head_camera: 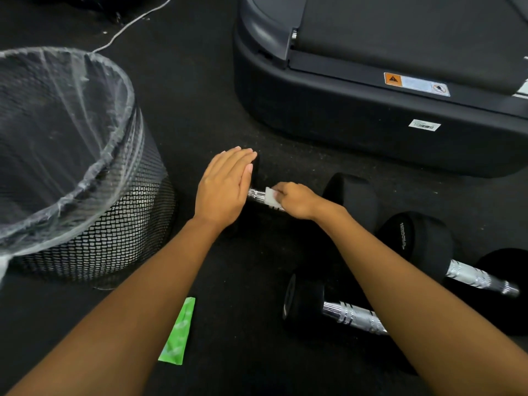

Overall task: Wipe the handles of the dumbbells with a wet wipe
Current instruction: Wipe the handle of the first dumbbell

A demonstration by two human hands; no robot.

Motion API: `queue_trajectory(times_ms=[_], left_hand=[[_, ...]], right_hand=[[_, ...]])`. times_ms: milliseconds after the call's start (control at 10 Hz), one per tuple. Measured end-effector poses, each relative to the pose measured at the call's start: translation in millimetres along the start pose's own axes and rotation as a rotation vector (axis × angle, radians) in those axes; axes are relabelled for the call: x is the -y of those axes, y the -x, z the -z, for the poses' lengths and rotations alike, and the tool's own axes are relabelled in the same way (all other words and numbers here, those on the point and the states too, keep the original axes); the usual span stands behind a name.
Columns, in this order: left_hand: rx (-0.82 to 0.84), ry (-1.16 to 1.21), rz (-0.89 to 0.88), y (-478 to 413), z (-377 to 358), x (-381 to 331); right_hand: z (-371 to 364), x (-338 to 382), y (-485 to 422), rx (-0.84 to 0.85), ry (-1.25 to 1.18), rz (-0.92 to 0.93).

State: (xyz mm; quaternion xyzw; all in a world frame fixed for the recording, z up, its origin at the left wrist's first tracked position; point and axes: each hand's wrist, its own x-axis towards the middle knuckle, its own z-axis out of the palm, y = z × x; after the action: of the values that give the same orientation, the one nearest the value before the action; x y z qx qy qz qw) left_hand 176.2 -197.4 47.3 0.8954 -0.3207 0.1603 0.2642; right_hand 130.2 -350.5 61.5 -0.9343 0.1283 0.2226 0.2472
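A black dumbbell (pixel 354 195) lies on the dark floor in the middle, its chrome handle (pixel 255 194) partly showing. My left hand (pixel 223 187) rests flat, fingers straight, on the dumbbell's left head, which is mostly hidden under it. My right hand (pixel 297 200) grips a white wet wipe (pixel 271 197) wrapped round the handle. Two more black dumbbells lie to the lower right: one (pixel 351 314) partly hidden behind my right forearm, the other (pixel 474 277) near the right edge. A green wipe packet (pixel 178 332) lies on the floor between my forearms.
A black mesh waste bin (pixel 120 224) lined with a clear plastic bag stands at the left. A treadmill base (pixel 371 118) fills the top right. A thin white cable (pixel 134 22) runs across the floor at the top left.
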Motion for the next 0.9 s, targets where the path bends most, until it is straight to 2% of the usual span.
queue_trajectory(times_ms=[100, 300, 500, 800, 900], left_hand=[[-0.002, -0.008, 0.0, 0.2, -1.2, -0.2], [0.003, -0.017, -0.004, 0.3, 0.0, -0.4], [0.011, -0.009, 0.005, 0.5, 1.2, -1.2], [0.022, -0.016, 0.008, -1.2, 0.9, -1.5], [0.021, -0.014, 0.008, -0.2, 1.2, -0.8]], right_hand=[[-2.2, 7.2, -0.7, -0.027, 0.035, -0.008], [-12.2, 17.4, -2.3, -0.078, -0.016, 0.101], [-12.5, -13.5, 1.4, -0.115, -0.292, 0.019], [-39.2, 18.0, -0.5, -0.542, 0.173, 0.278], [-46.2, 6.6, 5.4, -0.627, 0.177, 0.343]])
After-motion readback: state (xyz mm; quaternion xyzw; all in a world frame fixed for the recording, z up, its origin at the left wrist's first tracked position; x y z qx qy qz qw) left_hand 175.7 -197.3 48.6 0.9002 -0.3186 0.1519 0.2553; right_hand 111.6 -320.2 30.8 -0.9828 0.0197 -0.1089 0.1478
